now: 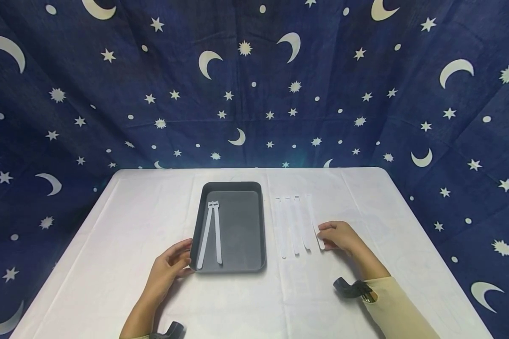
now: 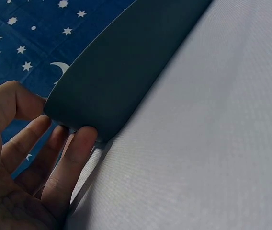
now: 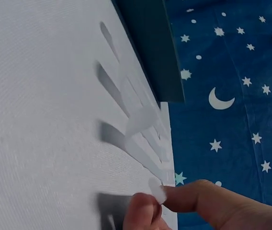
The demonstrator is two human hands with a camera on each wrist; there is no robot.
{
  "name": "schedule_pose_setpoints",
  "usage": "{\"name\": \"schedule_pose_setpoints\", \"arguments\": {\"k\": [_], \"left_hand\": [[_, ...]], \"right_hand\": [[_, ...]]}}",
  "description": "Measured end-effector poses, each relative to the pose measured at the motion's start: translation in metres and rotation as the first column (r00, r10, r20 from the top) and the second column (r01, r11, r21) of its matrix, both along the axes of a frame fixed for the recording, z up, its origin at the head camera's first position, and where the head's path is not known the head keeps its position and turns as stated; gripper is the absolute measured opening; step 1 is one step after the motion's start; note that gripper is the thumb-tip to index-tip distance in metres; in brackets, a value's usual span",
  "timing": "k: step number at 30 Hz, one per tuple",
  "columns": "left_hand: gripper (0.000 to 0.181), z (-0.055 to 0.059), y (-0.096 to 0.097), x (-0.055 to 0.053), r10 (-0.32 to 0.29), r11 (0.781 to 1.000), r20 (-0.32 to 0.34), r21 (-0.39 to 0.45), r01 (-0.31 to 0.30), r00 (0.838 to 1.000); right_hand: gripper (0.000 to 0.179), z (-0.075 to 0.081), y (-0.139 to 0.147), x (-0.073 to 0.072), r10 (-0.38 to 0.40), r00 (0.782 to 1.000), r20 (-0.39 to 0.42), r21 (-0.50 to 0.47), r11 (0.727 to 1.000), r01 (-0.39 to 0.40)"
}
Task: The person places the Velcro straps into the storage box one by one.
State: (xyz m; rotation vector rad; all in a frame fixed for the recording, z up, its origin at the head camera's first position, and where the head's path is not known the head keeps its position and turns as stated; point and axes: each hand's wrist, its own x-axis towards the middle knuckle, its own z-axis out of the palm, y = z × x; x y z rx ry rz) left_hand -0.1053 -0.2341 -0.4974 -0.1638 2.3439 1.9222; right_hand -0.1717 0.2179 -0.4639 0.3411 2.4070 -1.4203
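At the right of a row of several white slotted straps (image 1: 294,226), my right hand (image 1: 339,235) pinches the near end of the rightmost strap (image 1: 316,221) between thumb and finger. In the right wrist view the rounded strap tip (image 3: 157,190) sticks out from those fingertips. My left hand (image 1: 167,268) touches the near left corner of a dark grey tray (image 1: 263,226), its relaxed fingers against the outer wall. Two white straps (image 1: 212,235) lie inside the tray on its left side, slotted heads together at the far end and tails spread apart.
White cloth covers the table (image 1: 322,306). Behind it hangs a dark blue curtain (image 1: 254,108) with moons and stars. A black wrist device (image 1: 351,288) sits at the right sleeve, and another (image 1: 169,331) shows at the left wrist.
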Motion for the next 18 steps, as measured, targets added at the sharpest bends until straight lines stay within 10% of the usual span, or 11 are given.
{"name": "schedule_pose_setpoints", "arguments": {"k": [18], "left_hand": [[0.053, 0.001, 0.002, -0.001, 0.013, 1.000, 0.019, -0.009, -0.013, 1.000]], "right_hand": [[0.060, 0.006, 0.016, -0.004, 0.083, 0.994, 0.077, -0.481, 0.876, -0.036]]}}
